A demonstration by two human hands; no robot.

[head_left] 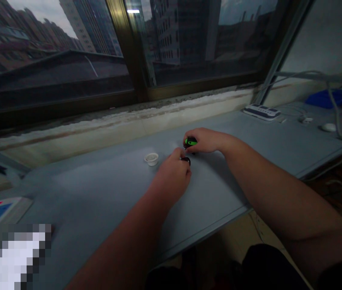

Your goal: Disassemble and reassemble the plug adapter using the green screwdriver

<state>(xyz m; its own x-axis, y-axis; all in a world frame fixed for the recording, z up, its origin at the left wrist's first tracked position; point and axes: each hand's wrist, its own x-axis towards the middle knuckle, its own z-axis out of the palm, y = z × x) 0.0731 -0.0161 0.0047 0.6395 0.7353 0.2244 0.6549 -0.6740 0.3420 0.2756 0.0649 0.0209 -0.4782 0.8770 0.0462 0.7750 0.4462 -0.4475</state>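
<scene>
Black-and-green object [191, 141] is near mid-view, just above or on the tabletop [98, 189], can't tell which; details too small to name it. Clock centred on it, 12 toward the window [185, 44]. Right hand [206, 139] comes in from 3 o'clock, grip closed round the object, thumb and fingers curled on it, green part showing between. Left hand [175, 171] at 7 o'clock, grip nearly closed, fingers bent round a small dark round piece [185, 161] at about 6 to 7 o'clock; piece mostly hidden. Hands nearly meet; whether the two held things touch is unclear. White round cup-like piece [152, 158] with a wide rim stands at 8 o'clock, just beyond the left hand, apart from it. Further out: white-and-dark power strip [262, 112] at 2 o'clock, near the wall; blue item [329, 98] between 2 and 3, far end; white rounded thing [328, 127] at 3, near a pale cable [335, 104]. White box with blue panels [0, 210] at 8 to 9 o'clock, far left edge, cut off by the frame; pixelated patch below it.
</scene>
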